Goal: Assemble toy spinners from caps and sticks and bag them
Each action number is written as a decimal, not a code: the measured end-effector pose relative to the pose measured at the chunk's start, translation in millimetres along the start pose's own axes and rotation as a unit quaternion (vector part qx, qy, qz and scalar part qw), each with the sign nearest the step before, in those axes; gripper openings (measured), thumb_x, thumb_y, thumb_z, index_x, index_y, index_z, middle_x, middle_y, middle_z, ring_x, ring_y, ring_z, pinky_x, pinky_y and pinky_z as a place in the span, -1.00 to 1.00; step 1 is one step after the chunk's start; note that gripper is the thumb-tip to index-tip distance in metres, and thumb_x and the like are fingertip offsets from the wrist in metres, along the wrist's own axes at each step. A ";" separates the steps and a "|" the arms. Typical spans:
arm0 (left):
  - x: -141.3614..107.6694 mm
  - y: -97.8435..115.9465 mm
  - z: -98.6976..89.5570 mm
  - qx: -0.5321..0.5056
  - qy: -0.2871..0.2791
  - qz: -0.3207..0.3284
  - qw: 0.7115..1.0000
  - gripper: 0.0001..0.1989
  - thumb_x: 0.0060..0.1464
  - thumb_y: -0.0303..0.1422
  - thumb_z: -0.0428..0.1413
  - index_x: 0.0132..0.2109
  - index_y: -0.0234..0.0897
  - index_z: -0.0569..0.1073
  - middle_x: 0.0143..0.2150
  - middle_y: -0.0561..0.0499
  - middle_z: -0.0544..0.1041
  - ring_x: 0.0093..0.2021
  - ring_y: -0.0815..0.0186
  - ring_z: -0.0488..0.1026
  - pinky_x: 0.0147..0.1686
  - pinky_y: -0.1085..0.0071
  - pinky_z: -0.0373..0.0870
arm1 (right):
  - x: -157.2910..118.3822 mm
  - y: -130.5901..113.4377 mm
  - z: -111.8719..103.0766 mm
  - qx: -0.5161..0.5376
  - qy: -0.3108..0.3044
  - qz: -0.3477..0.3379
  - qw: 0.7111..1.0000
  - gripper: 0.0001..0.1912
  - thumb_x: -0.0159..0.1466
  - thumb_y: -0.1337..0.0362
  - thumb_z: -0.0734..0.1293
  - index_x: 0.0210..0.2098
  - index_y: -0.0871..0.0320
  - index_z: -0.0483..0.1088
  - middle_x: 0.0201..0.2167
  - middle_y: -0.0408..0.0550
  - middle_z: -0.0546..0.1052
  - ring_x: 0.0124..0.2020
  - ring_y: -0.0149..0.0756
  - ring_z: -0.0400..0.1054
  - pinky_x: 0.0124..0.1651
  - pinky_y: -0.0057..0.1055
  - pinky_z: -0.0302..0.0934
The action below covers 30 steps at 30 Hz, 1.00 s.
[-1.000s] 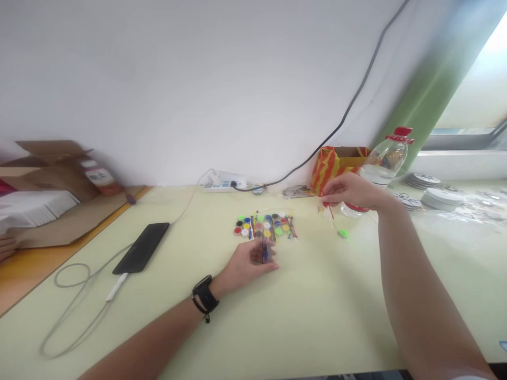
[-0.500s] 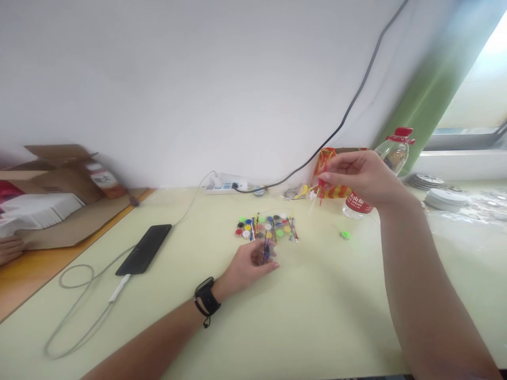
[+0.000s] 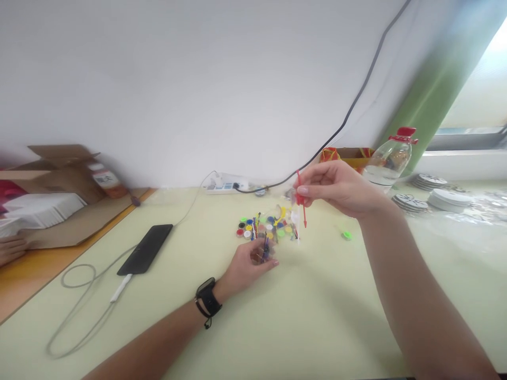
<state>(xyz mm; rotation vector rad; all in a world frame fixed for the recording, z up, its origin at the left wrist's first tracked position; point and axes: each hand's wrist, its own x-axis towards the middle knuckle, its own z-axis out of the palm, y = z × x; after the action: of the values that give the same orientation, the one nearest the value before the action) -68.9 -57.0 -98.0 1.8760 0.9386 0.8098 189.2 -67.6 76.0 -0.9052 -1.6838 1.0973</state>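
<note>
My right hand (image 3: 336, 184) is raised over the table, thumb and fingers pinching a red arrow-shaped spinner pointer (image 3: 304, 214) that points down. A white strip (image 3: 299, 227) hangs beside it. Blurred yellow pieces (image 3: 281, 213) show just left of these; whether they are held I cannot tell. My left hand (image 3: 245, 264) rests low on the table, fingers curled round dark blue and black thin pieces (image 3: 266, 250), partly hidden. Just beyond lie rows of coloured round discs (image 3: 248, 228) and thin arrow pieces (image 3: 254, 230). One green disc (image 3: 347, 236) sits apart on the right.
A black phone (image 3: 145, 249) with a cable lies left. A power strip (image 3: 225, 184) stands by the wall. On the right are a large water bottle (image 3: 390, 161) and stacked white discs (image 3: 449, 200). Another person's hand (image 3: 11, 250) shows at far left, near a cardboard box (image 3: 67, 174).
My right hand has moved left and slightly down with the red pointer, toward the coloured discs. Yellow pieces now show over the discs. My left hand has stayed nearly still.
</note>
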 end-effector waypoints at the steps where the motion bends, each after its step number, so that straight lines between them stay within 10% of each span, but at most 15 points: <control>1: 0.1 0.2 0.0 0.004 0.003 -0.002 1.000 -0.56 0.07 -0.15 0.32 0.04 -0.25 0.55 -0.22 -0.05 0.61 -0.29 0.26 0.54 -0.25 0.36 0.53 | 1.6 1.6 0.9 -0.005 -0.011 0.013 1.000 -0.65 0.05 0.08 0.61 -0.28 0.17 0.59 -0.31 0.01 0.64 -0.29 -0.23 0.52 -0.21 -0.27 0.45; 30: 0.8 -2.1 0.6 -0.029 0.020 -0.002 0.999 -0.59 0.05 -0.16 0.31 0.00 -0.26 0.56 -0.24 -0.04 0.56 -0.30 0.27 0.49 -0.27 0.36 0.49 | 14.2 22.3 39.1 -0.163 -0.071 0.077 0.981 -0.89 0.20 0.24 0.44 -0.31 0.14 0.55 -0.34 -0.04 0.66 -0.29 -0.23 0.55 -0.26 -0.39 0.41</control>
<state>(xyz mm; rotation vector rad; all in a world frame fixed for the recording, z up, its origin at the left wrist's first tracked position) -68.6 -55.9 -100.0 1.8134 0.9341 0.8648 150.1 -58.0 51.6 -1.2043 -1.9762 1.0222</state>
